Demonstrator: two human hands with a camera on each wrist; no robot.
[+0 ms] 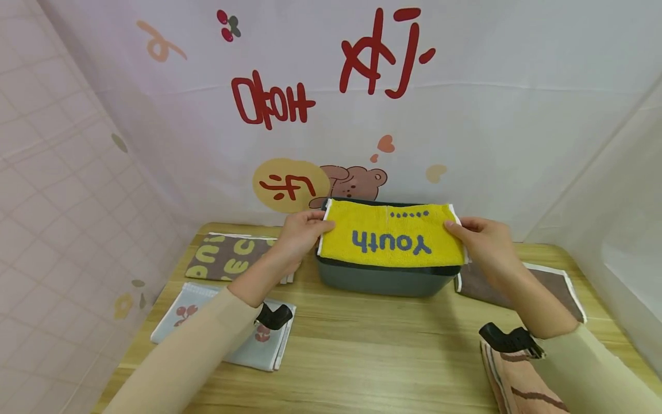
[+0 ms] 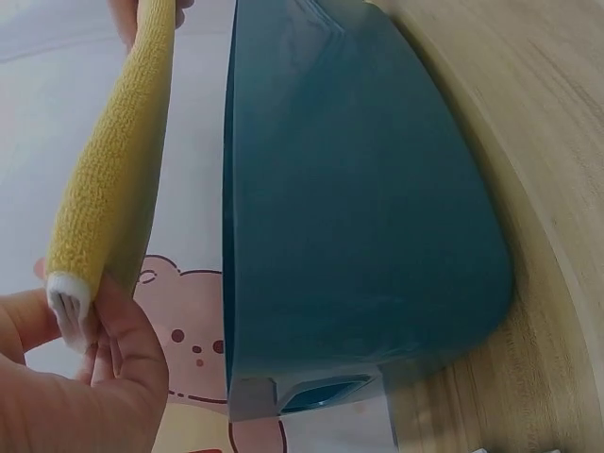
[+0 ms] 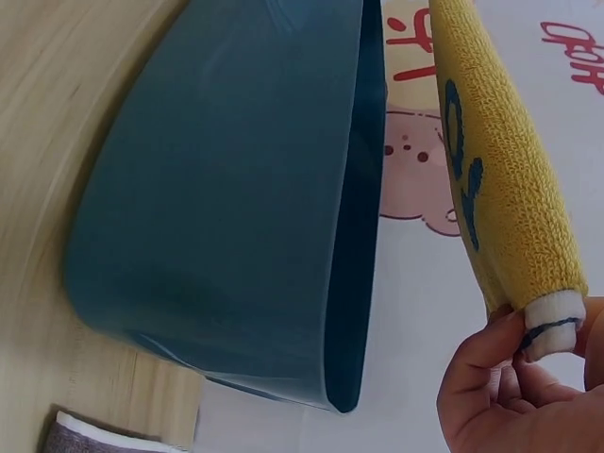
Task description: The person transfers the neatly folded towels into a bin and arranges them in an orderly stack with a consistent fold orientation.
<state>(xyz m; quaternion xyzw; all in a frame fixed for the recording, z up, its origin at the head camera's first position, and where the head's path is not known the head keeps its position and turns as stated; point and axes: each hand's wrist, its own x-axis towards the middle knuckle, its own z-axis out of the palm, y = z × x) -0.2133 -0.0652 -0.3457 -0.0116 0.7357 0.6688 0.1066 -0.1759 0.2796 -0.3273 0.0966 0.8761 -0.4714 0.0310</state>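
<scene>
A folded yellow towel (image 1: 398, 236) with blue "Youth" lettering is stretched out above a dark teal bin (image 1: 385, 279). My left hand (image 1: 302, 233) pinches its left end between thumb and fingers. The right end is pinched by my right hand (image 1: 483, 241). Both wrist views show a gap between the towel (image 2: 118, 142) and the rim of the bin (image 3: 349, 236). Most of the bin's inside is hidden under the towel in the head view.
Left of the bin lie a brown towel with yellow letters (image 1: 233, 259) and a light blue cherry towel (image 1: 201, 296). On the right are a dark brown towel (image 1: 553, 282) and a pink striped towel (image 1: 522, 376). A printed white curtain (image 1: 491, 126) hangs behind the wooden table (image 1: 362, 356).
</scene>
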